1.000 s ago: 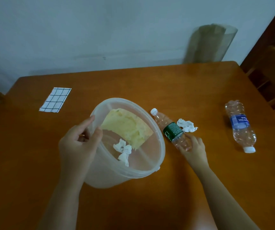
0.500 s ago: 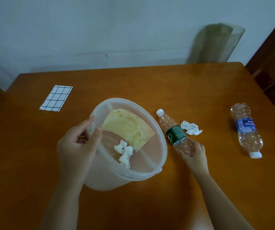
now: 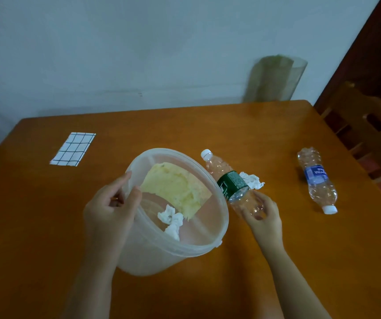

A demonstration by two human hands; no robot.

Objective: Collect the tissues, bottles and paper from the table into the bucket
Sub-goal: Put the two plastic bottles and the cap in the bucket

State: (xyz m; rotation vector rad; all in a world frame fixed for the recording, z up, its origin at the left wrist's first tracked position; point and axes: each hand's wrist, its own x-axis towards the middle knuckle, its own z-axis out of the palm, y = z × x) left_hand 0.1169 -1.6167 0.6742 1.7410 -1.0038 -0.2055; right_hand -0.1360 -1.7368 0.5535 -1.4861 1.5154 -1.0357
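Note:
A translucent plastic bucket (image 3: 221,224) sits tilted on the wooden table (image 3: 207,125), and my left hand (image 3: 110,212) grips its near-left rim. Inside lie a yellow paper (image 3: 175,185) and a crumpled white tissue (image 3: 170,218). My right hand (image 3: 262,214) holds the base of a clear bottle with a green label (image 3: 229,180), lifted just right of the bucket's rim, cap pointing away. Behind that bottle a second white tissue (image 3: 252,180) lies on the table. Further right, a blue-labelled bottle (image 3: 317,178) lies on its side.
A white checked paper (image 3: 73,148) lies at the table's far left. A rolled translucent sheet (image 3: 274,79) leans against the wall behind the table. A wooden chair (image 3: 366,125) stands at the right edge.
My right hand has closed on the green-labelled bottle and raised it off the table toward the bucket's rim. The left hand has kept its hold on the bucket.

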